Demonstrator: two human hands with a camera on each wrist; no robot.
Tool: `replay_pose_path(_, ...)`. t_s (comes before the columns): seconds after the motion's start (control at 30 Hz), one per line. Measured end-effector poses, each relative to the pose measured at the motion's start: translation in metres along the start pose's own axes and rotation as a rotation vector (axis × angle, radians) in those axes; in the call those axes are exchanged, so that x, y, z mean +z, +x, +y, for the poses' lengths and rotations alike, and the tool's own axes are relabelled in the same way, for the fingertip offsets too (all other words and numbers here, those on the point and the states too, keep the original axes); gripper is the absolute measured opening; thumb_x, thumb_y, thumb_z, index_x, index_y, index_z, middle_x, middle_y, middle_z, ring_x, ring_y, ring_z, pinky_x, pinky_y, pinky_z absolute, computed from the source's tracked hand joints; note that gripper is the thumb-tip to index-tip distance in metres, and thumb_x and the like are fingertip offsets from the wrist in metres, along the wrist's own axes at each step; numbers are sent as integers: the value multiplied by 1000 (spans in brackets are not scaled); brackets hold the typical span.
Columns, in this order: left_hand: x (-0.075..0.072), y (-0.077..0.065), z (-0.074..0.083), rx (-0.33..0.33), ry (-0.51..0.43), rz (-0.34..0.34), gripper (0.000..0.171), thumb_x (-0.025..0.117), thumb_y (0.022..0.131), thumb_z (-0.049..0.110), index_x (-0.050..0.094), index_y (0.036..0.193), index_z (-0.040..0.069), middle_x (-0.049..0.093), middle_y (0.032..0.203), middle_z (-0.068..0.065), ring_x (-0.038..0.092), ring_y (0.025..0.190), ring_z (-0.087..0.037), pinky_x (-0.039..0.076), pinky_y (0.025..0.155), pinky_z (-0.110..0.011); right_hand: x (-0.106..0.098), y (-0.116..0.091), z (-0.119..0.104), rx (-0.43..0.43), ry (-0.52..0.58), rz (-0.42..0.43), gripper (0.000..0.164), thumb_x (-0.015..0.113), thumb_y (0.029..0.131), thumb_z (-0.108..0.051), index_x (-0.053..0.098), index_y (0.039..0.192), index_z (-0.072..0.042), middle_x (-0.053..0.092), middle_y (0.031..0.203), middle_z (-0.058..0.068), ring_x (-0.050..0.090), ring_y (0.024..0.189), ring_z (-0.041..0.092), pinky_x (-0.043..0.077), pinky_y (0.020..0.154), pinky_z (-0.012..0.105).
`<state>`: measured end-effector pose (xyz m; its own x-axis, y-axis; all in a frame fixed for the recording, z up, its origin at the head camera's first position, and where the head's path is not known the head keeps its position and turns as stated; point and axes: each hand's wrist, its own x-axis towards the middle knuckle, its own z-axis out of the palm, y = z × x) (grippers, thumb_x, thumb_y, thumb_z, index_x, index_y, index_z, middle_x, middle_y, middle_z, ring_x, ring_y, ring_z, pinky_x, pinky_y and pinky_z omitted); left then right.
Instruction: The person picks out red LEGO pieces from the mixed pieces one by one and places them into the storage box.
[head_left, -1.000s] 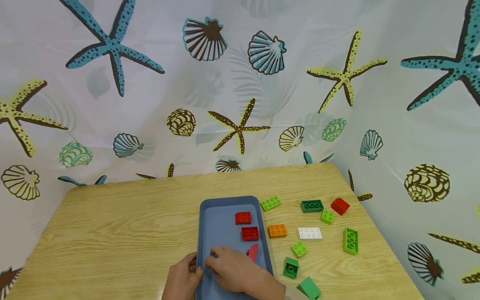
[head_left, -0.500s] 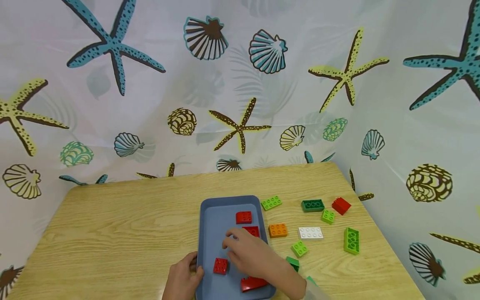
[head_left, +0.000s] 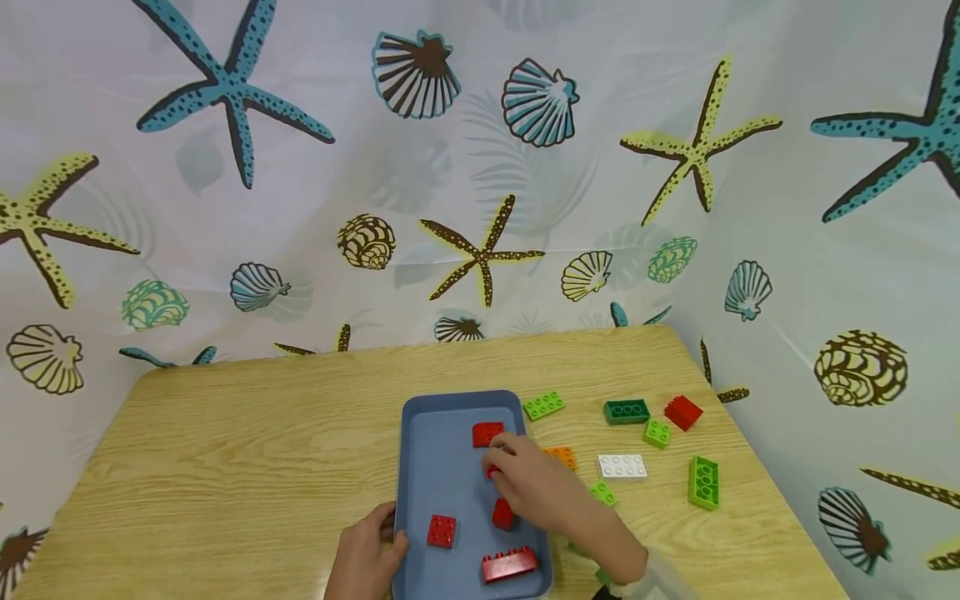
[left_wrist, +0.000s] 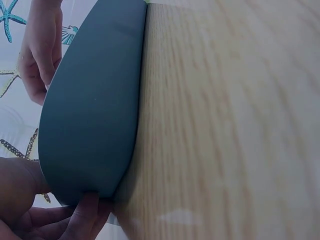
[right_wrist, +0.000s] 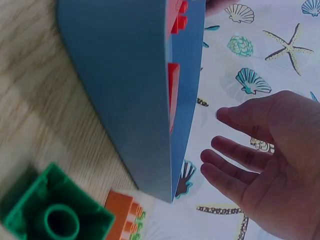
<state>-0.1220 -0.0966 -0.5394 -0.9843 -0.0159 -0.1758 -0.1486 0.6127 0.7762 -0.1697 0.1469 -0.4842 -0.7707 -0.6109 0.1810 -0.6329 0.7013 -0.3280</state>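
Observation:
A blue-grey tray [head_left: 427, 467] stands on the wooden table. My left hand [head_left: 366, 552] grips its left edge, with the thumb at the rim and the fingers against the outer wall. My right hand [head_left: 536, 487] hovers above the right side of the tray. In the right wrist view its fingers are spread and hold nothing. One red brick [head_left: 492, 472] shows partly beneath the fingertips in the head view. Around it in the tray lie a red brick [head_left: 487, 434] at the back, a red brick [head_left: 503, 514], a red square brick [head_left: 442, 531] and a longer red brick [head_left: 509, 566].
Loose bricks lie right of the tray: light green [head_left: 543, 405], dark green [head_left: 626, 412], red [head_left: 683, 412], white [head_left: 622, 467], orange [head_left: 561, 457] and a light green one [head_left: 703, 482]. A green brick [right_wrist: 60, 205] lies near the tray wall. A patterned curtain [head_left: 480, 167] hangs behind the table [head_left: 247, 467].
My right hand has moved from the lower middle of the tray toward its back right, leaving the square red brick and the longer red brick in view. My left hand stays at the tray's edge.

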Motion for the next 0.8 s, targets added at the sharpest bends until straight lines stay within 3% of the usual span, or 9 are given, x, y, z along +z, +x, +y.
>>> replay_pose_path(0.5,2,0,1,-23,-10,-2,40,62,73,4,58,111,-9,68,91,-16,61,74,-15,56,61,-36,-30,-22,41,150,-73,59,28,63,84,-15,59,111,-16,59,106,0,50,94,11,53,71,30)
replay_pose_path(0.8,1,0,0,-19,-8,3,40,62,73,3,59,110,-9,68,91,-16,61,73,-15,56,61,-36,-49,-42,72,158,-82,100,26,63,83,-10,58,108,-11,60,101,6,54,87,17,53,69,36)
